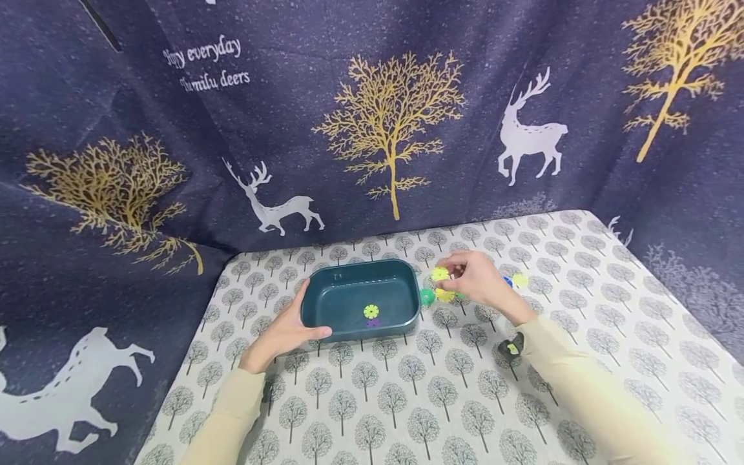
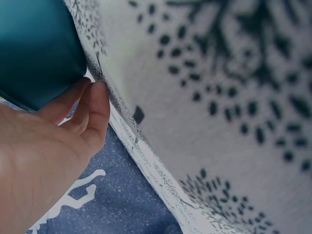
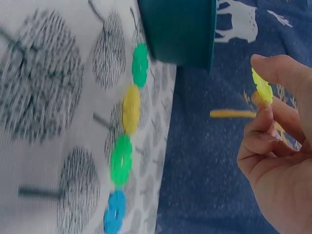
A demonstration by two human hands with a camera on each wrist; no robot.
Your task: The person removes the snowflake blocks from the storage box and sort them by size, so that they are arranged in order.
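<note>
A dark teal rectangular dish [image 1: 334,300] stands on the table. My left hand [image 1: 285,334] grips its left end, thumb over the front rim; the left wrist view shows those fingers [image 2: 100,109] against the dish's outer side. Inside lie a yellow-green flower-shaped plastic disc [image 1: 371,311] and a purple disc [image 1: 373,323]. To the right of the dish, my right hand [image 1: 473,281] pinches a yellow notched disc [image 3: 262,87] between thumb and fingers, raised above the table. Below it runs a row of discs: green [image 3: 140,66], yellow [image 3: 131,109], another green [image 3: 121,160] and blue [image 3: 114,213].
Another pale yellow disc [image 1: 520,279] lies right of the right hand, beside the blue one. The table has a white cloth [image 1: 401,413] printed with trees. A dark blue curtain [image 1: 279,123] with deer and trees hangs behind it and at the sides.
</note>
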